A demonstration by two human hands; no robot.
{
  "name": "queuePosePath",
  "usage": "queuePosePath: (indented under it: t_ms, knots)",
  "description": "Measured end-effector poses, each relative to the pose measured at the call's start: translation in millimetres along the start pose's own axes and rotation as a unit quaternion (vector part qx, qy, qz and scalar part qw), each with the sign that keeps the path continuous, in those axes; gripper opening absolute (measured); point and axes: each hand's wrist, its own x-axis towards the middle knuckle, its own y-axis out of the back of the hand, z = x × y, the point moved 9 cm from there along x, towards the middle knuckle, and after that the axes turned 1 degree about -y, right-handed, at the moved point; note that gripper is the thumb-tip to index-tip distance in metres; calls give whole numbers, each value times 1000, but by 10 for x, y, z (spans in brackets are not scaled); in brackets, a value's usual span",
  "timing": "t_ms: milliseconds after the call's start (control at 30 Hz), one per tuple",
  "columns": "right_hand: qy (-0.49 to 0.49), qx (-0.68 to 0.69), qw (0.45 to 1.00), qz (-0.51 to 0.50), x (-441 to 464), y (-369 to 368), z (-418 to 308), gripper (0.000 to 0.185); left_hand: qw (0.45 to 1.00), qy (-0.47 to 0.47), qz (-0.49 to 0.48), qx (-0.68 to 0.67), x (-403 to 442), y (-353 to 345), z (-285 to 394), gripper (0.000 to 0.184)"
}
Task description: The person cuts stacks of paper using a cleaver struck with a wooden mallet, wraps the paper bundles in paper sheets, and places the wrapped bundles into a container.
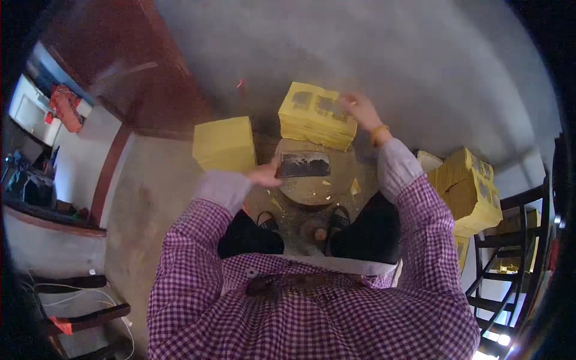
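Observation:
On a round wooden stool or block (pixel 300 191) lies a dark rectangular piece (pixel 305 164) with a worn, patchy surface. My left hand (pixel 266 173) is at its left end, fingers apart and slightly blurred. Behind it stands a thick stack of yellow sheets (pixel 315 123) with dark square patches on top. My right hand (pixel 358 110) is over the right end of that stack, its fingers smeared by motion; whether it holds a sheet cannot be made out. Another yellow stack (pixel 225 144), plain on top, is left of the round block.
More yellow stacks (pixel 471 189) are piled at the right beside a dark slatted rack (pixel 510 258). A grey wall rises behind the block. Dark slats with a white cable (pixel 78 294) are at the lower left. Small yellow scraps lie around the block.

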Motion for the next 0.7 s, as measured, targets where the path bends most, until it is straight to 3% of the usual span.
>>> queuePosePath:
  t_ms: [67,100,233,300,333,400,433,500,633,700]
  knots:
    - [42,-295,951,-79,24,-361,15,48,965,190,-169,57,-165,-269,-144,87]
    - [51,-329,941,-59,-75,-356,52,58,978,175,-117,6,-179,-230,-110,77]
    - [61,-346,936,-27,-196,-401,131,66,980,149,-111,68,-311,-139,376,65]
    - [31,-350,936,-1,-309,-435,132,68,994,84,48,56,-442,-115,579,41]
    - [34,-349,937,-3,-341,-470,131,68,993,87,50,58,-551,-195,682,41]
    - [47,-348,936,25,-410,-505,144,65,966,150,176,-115,-821,-107,830,29]
    - [47,-346,937,24,-445,-542,135,65,966,153,176,-113,-867,-68,970,29]
    - [34,-356,933,39,-505,-540,86,63,858,277,151,-405,-1008,-201,1044,28]
    - [51,-346,936,44,-507,-526,46,60,881,249,182,-359,-833,45,1261,24]
    - [38,-344,937,48,-498,-518,75,60,947,148,274,-83,-663,285,1290,22]
